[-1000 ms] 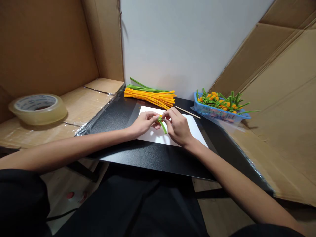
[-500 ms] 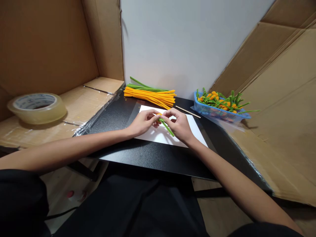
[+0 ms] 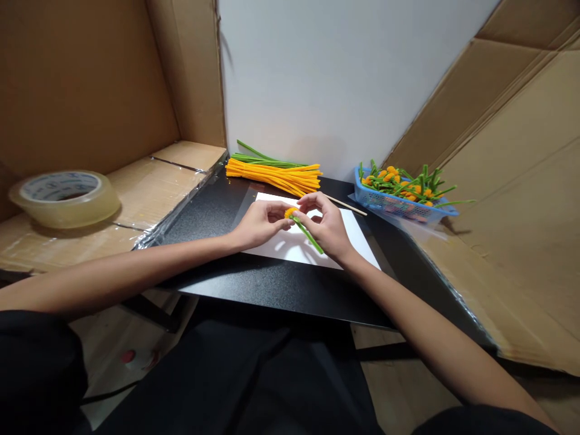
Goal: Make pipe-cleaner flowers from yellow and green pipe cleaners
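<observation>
Between my two hands is a small pipe cleaner flower (image 3: 290,212) with a fuzzy orange head and a green stem slanting down to the right. My left hand (image 3: 261,225) has its fingers curled round the left side of the head, thumb just below it. My right hand (image 3: 327,225) pinches the flower where head and stem meet. Both hands are above a white sheet of paper (image 3: 290,252). Behind them lie a bundle of orange pipe cleaners (image 3: 274,174) and some green pipe cleaners (image 3: 267,161).
A blue basket (image 3: 394,204) of orange and green pipe cleaner pieces stands at the right back of the black table (image 3: 235,284). A thin wooden stick (image 3: 347,204) lies behind the paper. At the left, a roll of clear tape (image 3: 67,199) rests on cardboard (image 3: 145,181).
My fingers have shifted so more of the orange head shows. The stem has swung slightly lower and to the right. The view has moved slightly.
</observation>
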Action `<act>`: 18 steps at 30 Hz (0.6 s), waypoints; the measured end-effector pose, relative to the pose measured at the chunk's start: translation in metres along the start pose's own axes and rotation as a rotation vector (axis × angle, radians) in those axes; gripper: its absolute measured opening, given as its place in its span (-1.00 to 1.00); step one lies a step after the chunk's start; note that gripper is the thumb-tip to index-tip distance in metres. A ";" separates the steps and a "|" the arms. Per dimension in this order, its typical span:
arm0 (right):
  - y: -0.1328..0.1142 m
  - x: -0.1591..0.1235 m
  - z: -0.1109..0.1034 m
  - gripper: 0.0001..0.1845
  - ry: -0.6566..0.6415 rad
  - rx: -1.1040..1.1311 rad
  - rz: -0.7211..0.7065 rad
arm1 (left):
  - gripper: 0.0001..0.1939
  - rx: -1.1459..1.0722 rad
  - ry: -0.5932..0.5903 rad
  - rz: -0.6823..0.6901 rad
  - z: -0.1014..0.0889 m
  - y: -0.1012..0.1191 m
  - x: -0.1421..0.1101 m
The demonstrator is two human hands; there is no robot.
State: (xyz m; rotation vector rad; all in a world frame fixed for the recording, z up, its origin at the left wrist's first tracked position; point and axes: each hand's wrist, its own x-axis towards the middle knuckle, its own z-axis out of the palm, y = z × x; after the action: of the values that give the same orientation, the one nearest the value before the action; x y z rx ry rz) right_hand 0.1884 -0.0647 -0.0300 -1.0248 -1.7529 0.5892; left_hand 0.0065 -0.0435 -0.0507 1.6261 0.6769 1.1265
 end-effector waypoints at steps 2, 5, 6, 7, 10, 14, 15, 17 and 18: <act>0.001 0.000 0.001 -0.66 -0.008 0.036 0.045 | -0.57 0.000 0.007 -0.026 0.000 -0.001 0.000; 0.002 0.001 0.002 -0.63 -0.014 0.091 0.094 | -0.54 -0.017 0.003 -0.062 0.000 -0.002 -0.001; 0.003 0.001 0.003 -0.62 -0.011 0.107 0.101 | -0.54 -0.028 0.003 -0.071 0.000 -0.002 -0.001; 0.005 0.002 0.003 -0.62 -0.007 0.124 0.108 | -0.54 -0.041 0.001 -0.080 0.000 -0.001 0.000; 0.011 0.005 0.004 -0.64 0.010 0.215 0.169 | -0.58 -0.133 -0.003 -0.126 0.002 0.001 0.001; 0.016 0.009 -0.002 -0.77 0.026 0.311 0.227 | -0.70 -0.339 0.028 -0.241 0.004 0.003 0.004; 0.016 0.009 -0.004 -0.80 0.027 0.296 0.202 | -0.74 -0.380 0.031 -0.277 0.004 0.002 0.004; 0.014 0.009 -0.008 -0.81 0.020 0.231 0.125 | -0.78 -0.436 0.021 -0.324 0.003 0.001 0.005; 0.013 0.009 -0.010 -0.80 0.009 0.193 0.086 | -0.79 -0.452 0.009 -0.332 0.003 0.000 0.006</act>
State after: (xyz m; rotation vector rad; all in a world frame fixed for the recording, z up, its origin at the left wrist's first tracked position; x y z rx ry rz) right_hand 0.2009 -0.0506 -0.0313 -0.9695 -1.6155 0.7905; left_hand 0.0114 -0.0401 -0.0484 1.0811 0.6161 0.9581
